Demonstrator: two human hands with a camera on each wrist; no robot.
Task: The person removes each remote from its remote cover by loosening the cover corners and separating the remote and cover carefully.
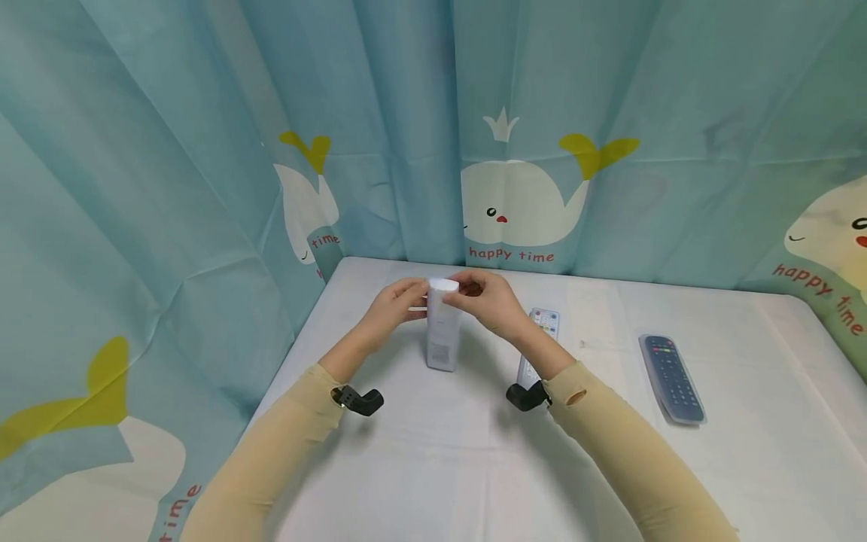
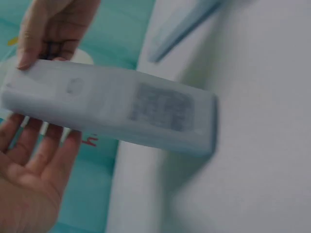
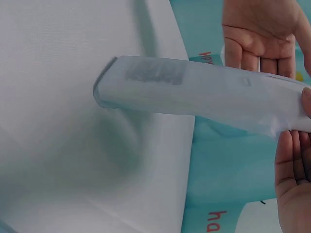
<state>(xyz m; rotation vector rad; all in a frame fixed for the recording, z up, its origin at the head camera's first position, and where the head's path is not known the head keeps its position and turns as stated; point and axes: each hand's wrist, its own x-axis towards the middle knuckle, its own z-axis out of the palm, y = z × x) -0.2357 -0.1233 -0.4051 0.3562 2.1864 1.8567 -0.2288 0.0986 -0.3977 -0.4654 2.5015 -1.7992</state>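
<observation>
In the head view a long white remote [image 1: 442,335] is held nearly upright over the table, its label side towards me. At its upper end, my right hand [image 1: 491,302] pinches it with the thumb on the label side; the other fingers are partly behind it. My left hand [image 1: 395,309] is at the opposite edge. The left wrist view shows the remote [image 2: 112,102] with the straight fingers of my left hand [image 2: 36,177] touching its edge and my right hand [image 2: 56,31] above. Both hands, left [image 3: 262,36] and right [image 3: 295,179], flank the remote [image 3: 209,90] in the right wrist view.
A white remote [image 1: 546,321] with coloured buttons lies partly under my right forearm. Farther right on the white table [image 1: 474,467], a dark grey remote [image 1: 673,379] rests in a clear cover. A blue curtain [image 1: 406,113] with whale prints hangs behind and to the left.
</observation>
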